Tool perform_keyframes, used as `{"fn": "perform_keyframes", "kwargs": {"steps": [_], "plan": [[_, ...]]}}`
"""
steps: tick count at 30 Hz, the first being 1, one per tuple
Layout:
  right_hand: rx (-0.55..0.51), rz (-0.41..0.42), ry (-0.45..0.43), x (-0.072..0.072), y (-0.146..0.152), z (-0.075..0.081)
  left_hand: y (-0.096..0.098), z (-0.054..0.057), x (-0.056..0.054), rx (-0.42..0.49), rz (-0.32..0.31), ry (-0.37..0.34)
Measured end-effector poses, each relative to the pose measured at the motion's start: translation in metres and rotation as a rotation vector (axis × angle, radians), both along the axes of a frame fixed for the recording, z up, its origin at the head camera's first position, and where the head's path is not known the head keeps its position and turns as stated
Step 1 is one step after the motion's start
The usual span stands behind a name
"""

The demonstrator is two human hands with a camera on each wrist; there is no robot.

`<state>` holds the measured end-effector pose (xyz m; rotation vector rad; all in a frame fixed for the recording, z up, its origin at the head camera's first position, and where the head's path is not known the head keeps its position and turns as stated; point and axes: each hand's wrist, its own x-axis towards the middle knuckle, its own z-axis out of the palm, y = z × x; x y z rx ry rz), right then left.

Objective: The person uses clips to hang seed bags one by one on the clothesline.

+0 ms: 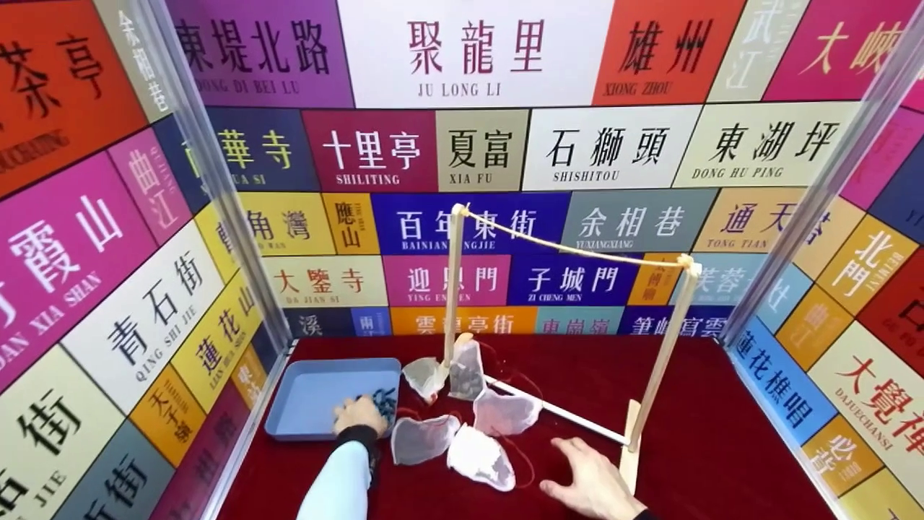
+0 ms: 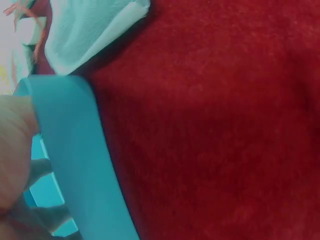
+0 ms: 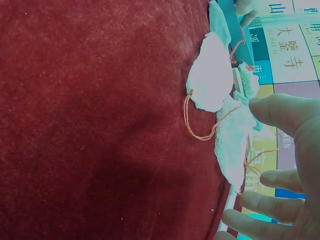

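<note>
My left hand point(image 1: 359, 415) reaches into the blue tray point(image 1: 296, 393), touching or beside a cluster of small dark teal pieces point(image 1: 384, 406) whose kind I cannot make out. In the left wrist view, its fingers point(image 2: 42, 167) show partly behind the tray wall; any hold is hidden. My right hand point(image 1: 593, 478) hovers low over the red cloth, fingers spread and holding nothing. Between the hands lie several whitish drawstring pouches with red cords; the nearest pouch point(image 1: 480, 458) is bright white, and another pouch point(image 1: 424, 439) lies close to the tray.
Behind the pouches stands a wooden frame with a left post point(image 1: 452, 289), a right post point(image 1: 660, 354) and a white base bar point(image 1: 577, 419). A slack cord point(image 1: 577, 249) joins the post tops. Printed walls enclose the red cloth point(image 1: 722, 433).
</note>
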<state>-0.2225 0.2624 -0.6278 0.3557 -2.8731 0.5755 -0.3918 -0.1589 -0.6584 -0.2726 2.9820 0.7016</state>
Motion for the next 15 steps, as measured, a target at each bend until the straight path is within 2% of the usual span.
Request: {"fn": "perform_keyframes", "kwargs": {"steps": [4, 9, 15], "plan": [[0.002, 0.008, -0.007, -0.0003, -0.0019, 0.0004, -0.0002, -0.0035, 0.0011, -0.004, 0.020, 0.073], [0.002, 0.018, -0.005, -0.0010, -0.0037, -0.0001, -0.0025, -0.0098, -0.0019, 0.040, 0.051, 0.128], [-0.004, 0.029, -0.014, -0.0009, -0.0064, -0.0023, -0.0056, -0.0080, -0.0013, 0.049, 0.045, 0.219]]}}
